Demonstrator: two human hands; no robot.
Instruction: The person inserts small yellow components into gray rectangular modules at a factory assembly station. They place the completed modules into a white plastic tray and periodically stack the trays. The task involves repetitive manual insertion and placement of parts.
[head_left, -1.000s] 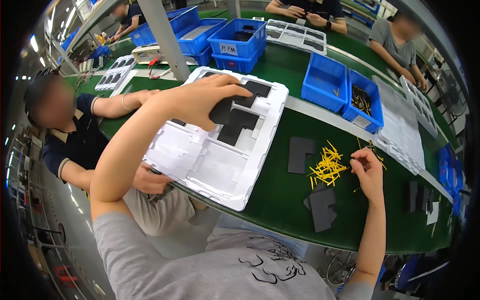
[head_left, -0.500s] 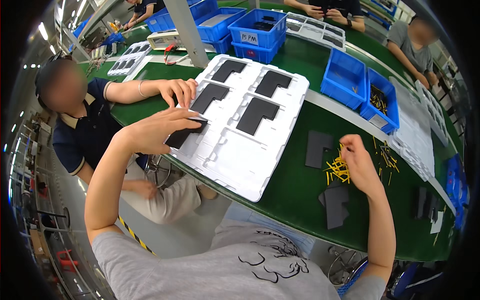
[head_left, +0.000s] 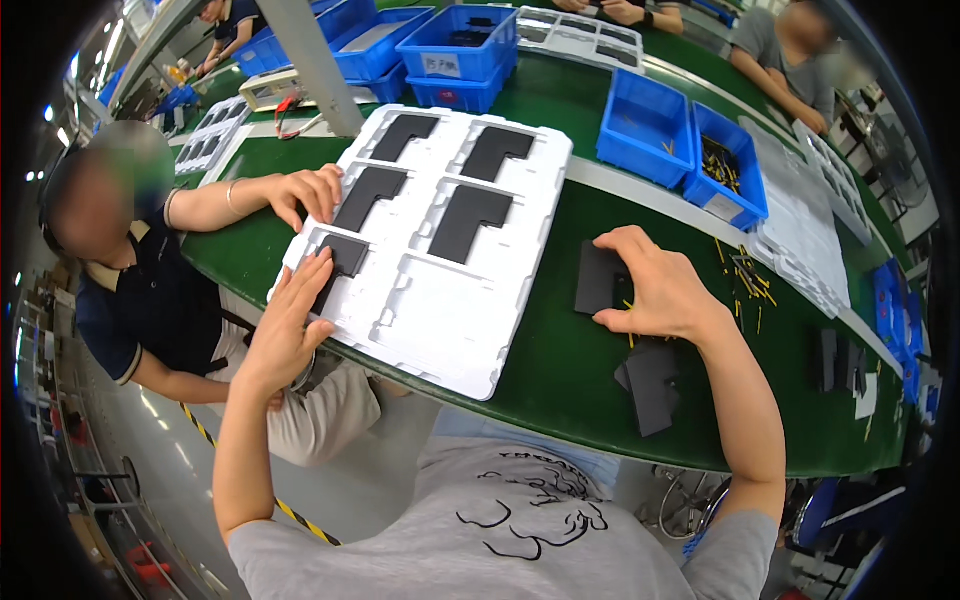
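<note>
A white moulded tray (head_left: pixel 450 345) lies at a slant on the green table, several flat black L-shaped pieces in its pockets. My left hand (head_left: pixel 283 328) is open, its fingers stretched out along the side of the black piece (head_left: pixel 347 256) in the near left pocket. To the tray's right, my right hand (head_left: pixel 665 285) has its thumb and fingers at opposite edges of another black L-shaped piece (head_left: pixel 596 277). That hand covers most of a pile of thin yellow strips (head_left: pixel 631 341). Closer to me lies a small stack of black pieces (head_left: pixel 654 392).
A co-worker's hand (head_left: pixel 312 193) rests at the tray's left edge. Blue bins (head_left: pixel 645 130) stand beyond at the right, one holding strips. Loose yellow and black strips (head_left: pixel 750 283) lie right of my hand. A metal post (head_left: pixel 308 70) rises behind the tray.
My left hand has drawn back from over the near left black piece, uncovering it. My right hand has moved from above the yellow strips onto the separate black piece. The view has shifted.
</note>
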